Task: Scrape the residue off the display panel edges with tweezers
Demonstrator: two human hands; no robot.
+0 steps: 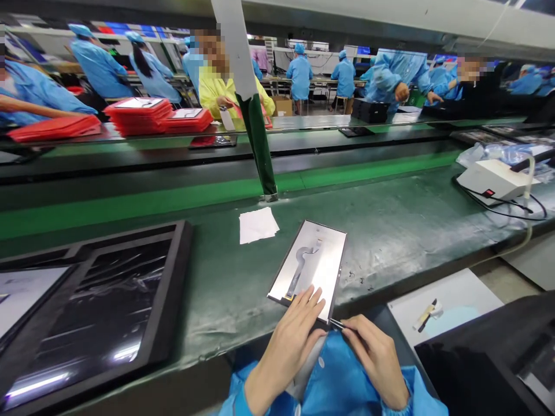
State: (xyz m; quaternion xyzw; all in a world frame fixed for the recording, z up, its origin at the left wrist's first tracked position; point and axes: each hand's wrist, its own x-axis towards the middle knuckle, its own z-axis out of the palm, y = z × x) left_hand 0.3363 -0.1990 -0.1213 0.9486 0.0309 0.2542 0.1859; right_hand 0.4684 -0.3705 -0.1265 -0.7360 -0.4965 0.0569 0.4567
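Observation:
A silver-backed display panel (326, 260) lies face down on the green bench, a grey ribbon cable (299, 268) curving along its back. My left hand (290, 338) lies over its near left corner, fingers stretched out flat on the silver backing and thumb beside the near edge. In my right hand (375, 352), thumb and fingers are closed on a pair of metal tweezers (337, 323). The tweezers' tips are at the panel's near right corner; whether they grip anything there, I cannot tell.
White paper sheets (259, 225) lie beyond the panel. A black foam tray (180, 289) with film-covered panels stands left. At right are a white device (494, 179) with cables and, lower, a white board (472, 294) holding a small knife-like tool. Several co-workers sit beyond a post (260, 150).

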